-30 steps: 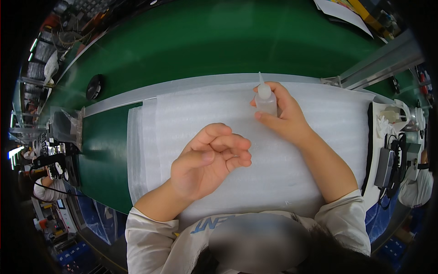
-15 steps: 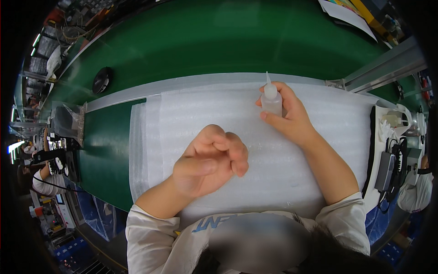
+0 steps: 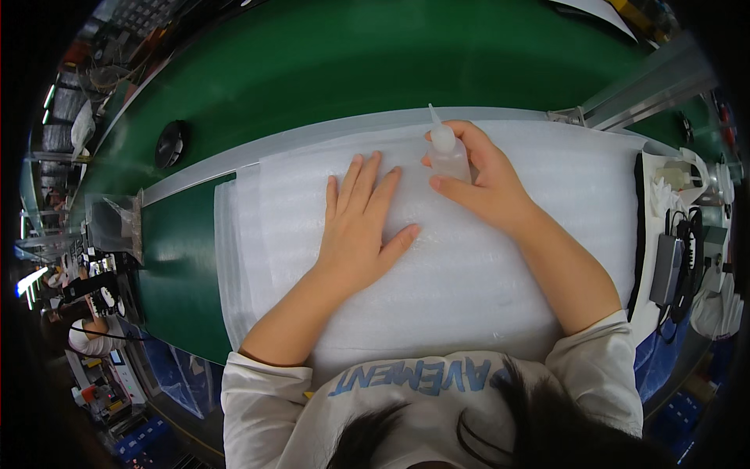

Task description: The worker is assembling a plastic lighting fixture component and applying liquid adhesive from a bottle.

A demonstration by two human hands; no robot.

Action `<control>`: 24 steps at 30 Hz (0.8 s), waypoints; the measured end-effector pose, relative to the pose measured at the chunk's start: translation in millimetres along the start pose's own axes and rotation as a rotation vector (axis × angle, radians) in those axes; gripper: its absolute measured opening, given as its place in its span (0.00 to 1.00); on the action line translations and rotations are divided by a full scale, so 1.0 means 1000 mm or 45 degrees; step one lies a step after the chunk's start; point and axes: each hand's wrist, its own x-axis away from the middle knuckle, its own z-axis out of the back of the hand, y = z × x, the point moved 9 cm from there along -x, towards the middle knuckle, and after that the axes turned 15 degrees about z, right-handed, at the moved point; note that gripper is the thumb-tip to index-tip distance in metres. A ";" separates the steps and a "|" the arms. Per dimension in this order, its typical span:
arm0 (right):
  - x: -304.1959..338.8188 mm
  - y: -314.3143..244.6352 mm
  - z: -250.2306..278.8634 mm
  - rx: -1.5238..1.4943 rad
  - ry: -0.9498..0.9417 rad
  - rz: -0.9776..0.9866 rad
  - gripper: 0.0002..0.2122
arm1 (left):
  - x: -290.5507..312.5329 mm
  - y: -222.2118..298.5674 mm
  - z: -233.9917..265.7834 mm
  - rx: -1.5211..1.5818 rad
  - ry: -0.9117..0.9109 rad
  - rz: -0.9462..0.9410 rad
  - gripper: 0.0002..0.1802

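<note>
My right hand (image 3: 480, 173) is wrapped round a small translucent squeeze bottle (image 3: 448, 160) with a long pointed nozzle. The nozzle tilts up and a little to the left, near the far edge of the white foam sheet (image 3: 312, 313). Palm down, my left hand (image 3: 358, 223) lies flat on that sheet with its fingers spread, a short way left of the bottle. Nothing is in the left hand. Part of the bottle's lower body is hidden by my right fingers and thumb.
A green work surface (image 3: 180, 258) extends left of the foam, and a green belt (image 3: 351, 55) runs beyond a metal rail. On it rests a round black disc (image 3: 171, 144). Cables and a grey adapter (image 3: 666, 270) lie at the right. Another person (image 3: 92, 340) is at far left.
My left hand has gone from raised with curled fingers to flat and spread on the foam sheet. My right hand has shifted slightly left with the bottle, whose nozzle now leans more left.
</note>
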 end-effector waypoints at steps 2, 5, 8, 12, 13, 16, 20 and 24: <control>0.000 0.000 0.000 0.019 -0.031 -0.030 0.23 | -0.001 0.000 -0.007 -0.096 -0.059 0.009 0.40; 0.000 0.001 -0.001 0.019 -0.085 -0.074 0.23 | 0.000 0.003 -0.012 -0.179 -0.063 -0.008 0.40; 0.000 0.001 -0.001 0.024 -0.079 -0.072 0.23 | 0.000 0.003 -0.013 -0.197 -0.061 -0.017 0.41; -0.001 0.001 -0.002 0.004 -0.087 -0.071 0.23 | -0.001 0.004 -0.014 -0.234 -0.045 -0.026 0.41; -0.001 0.000 -0.002 0.003 -0.093 -0.072 0.23 | -0.001 0.004 -0.015 -0.240 -0.053 -0.014 0.41; -0.001 0.000 -0.002 0.006 -0.086 -0.065 0.23 | -0.001 0.004 -0.016 -0.255 -0.058 0.001 0.41; -0.001 0.001 -0.002 0.010 -0.091 -0.048 0.22 | -0.001 0.004 -0.017 -0.267 -0.052 -0.002 0.41; -0.002 -0.002 -0.002 0.032 -0.090 -0.035 0.22 | -0.001 0.004 -0.016 -0.269 -0.055 0.002 0.41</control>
